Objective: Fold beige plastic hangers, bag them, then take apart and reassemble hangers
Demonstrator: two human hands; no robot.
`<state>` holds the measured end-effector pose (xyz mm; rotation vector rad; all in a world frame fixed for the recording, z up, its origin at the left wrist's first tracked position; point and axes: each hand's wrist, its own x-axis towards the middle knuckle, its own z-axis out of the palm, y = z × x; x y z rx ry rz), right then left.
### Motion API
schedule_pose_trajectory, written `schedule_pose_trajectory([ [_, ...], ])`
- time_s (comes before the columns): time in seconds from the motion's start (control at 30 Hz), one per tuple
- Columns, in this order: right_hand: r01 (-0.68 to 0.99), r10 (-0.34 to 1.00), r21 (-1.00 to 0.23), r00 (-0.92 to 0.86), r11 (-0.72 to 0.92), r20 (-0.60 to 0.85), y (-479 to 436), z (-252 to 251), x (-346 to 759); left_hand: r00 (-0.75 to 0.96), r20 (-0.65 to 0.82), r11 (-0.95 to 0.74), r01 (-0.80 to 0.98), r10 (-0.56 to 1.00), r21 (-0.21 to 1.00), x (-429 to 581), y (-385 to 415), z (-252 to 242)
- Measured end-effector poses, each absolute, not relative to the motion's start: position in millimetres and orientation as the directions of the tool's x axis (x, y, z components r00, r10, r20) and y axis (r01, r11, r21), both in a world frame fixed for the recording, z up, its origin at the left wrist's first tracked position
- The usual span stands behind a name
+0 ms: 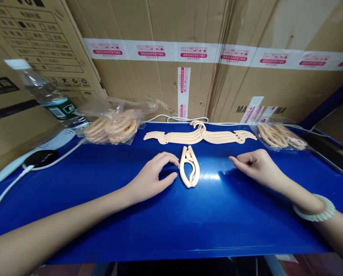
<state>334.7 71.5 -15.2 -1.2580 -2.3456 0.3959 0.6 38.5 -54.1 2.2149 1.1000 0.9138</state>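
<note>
A folded cream plastic hanger (197,168) lies on the blue tabletop in front of me, its two arms folded into a pointed loop. My left hand (157,172) is just left of it, thumb and fingers apart and curved; the fingertips are at its edge, and whether they touch it I cannot tell. My right hand (256,166) is held over the table to the right, away from the hanger, with thumb stretched out and the other fingers curled in; nothing shows in it. Behind the folded hanger, several unfolded cream hangers (185,137) lie stacked with their hooks pointing back.
Clear bags of folded hangers lie at back left (121,128) and back right (275,136). A water bottle (49,96), a hairbrush (56,138), a black charging device (41,158) and a dark phone-like slab (332,153) sit around the sides. Cardboard (148,84) walls the back.
</note>
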Motion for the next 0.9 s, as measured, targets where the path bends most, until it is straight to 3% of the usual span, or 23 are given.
schedule_pose_trajectory([
  [0.4, 0.729, 0.866, -0.478, -0.467, 0.490, 0.177, 76, -15, 338, 0.454, 0.333, -0.545, 0.495, 0.826, 0.677, 0, 39, -55],
  [0.6, 0.798, 0.861, -0.326, -0.487, 0.507, 0.148, 89, -19, 349, 0.454, 0.341, -0.552, 0.499, 0.823, 0.668, -1, 40, -56],
  [0.8, 0.768, 0.748, -0.112, -0.562, 0.630, 0.354, 100, -23, 360, 0.449, 0.333, -0.542, 0.499, 0.829, 0.676, 0, 40, -56],
  [0.9, 0.779, 0.724, -0.009, -0.578, 0.627, 0.377, 106, -27, 368, 0.444, 0.334, -0.540, 0.504, 0.831, 0.674, 0, 39, -55],
])
